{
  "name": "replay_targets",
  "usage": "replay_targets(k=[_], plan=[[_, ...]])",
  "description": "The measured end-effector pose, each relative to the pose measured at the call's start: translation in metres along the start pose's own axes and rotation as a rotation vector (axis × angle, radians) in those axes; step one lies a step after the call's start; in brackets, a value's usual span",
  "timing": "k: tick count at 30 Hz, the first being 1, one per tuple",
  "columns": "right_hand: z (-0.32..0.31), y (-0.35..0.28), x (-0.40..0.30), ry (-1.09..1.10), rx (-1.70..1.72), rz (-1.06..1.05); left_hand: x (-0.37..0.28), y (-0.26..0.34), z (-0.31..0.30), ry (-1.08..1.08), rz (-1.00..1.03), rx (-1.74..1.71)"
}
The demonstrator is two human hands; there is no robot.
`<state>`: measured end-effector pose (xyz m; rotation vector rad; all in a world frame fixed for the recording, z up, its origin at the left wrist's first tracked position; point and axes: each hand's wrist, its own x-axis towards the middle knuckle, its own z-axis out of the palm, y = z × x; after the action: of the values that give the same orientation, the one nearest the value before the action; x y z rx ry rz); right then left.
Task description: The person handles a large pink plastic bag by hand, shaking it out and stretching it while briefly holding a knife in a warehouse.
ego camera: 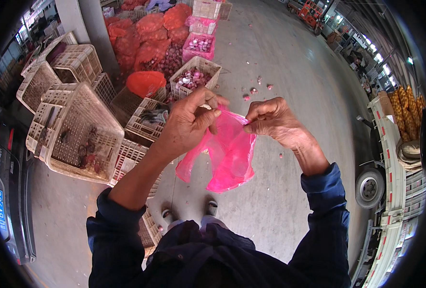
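Observation:
A thin pink plastic bag (231,151) hangs in front of me, held up by its upper edge between both hands. My left hand (191,118) pinches its left part between thumb and fingers. The right corner of that edge is gripped by thumb and forefinger of my right hand (270,120). Beyond my left hand, a plastic crate (214,73) holds red onions (193,77), some of them peeled. Behind it is another crate lined with pink plastic (198,55), full of onions.
Empty plastic crates (115,126) are piled at the left, some tipped. Red mesh sacks (151,50) and loose onions lie behind, near a pillar (90,32). A dark car (16,172) stands far left, a truck (393,180) at the right. Onion scraps (254,91) dot the floor.

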<state>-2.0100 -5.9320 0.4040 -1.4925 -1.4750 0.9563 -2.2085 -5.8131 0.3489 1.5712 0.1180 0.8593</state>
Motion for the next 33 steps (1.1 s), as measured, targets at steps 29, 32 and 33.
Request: replay_targets(k=[29,32,33], plan=[[0.002,-0.003,0.008,0.005,0.093,0.004,0.002,-0.003,-0.025,0.065,0.126,0.256],[0.0,-0.004,0.01,0.023,0.095,0.006,0.002,0.006,-0.019,0.158,-0.002,0.181],[0.0,-0.005,0.009,0.024,0.097,0.001,0.002,0.003,-0.021,0.164,0.042,0.213]])
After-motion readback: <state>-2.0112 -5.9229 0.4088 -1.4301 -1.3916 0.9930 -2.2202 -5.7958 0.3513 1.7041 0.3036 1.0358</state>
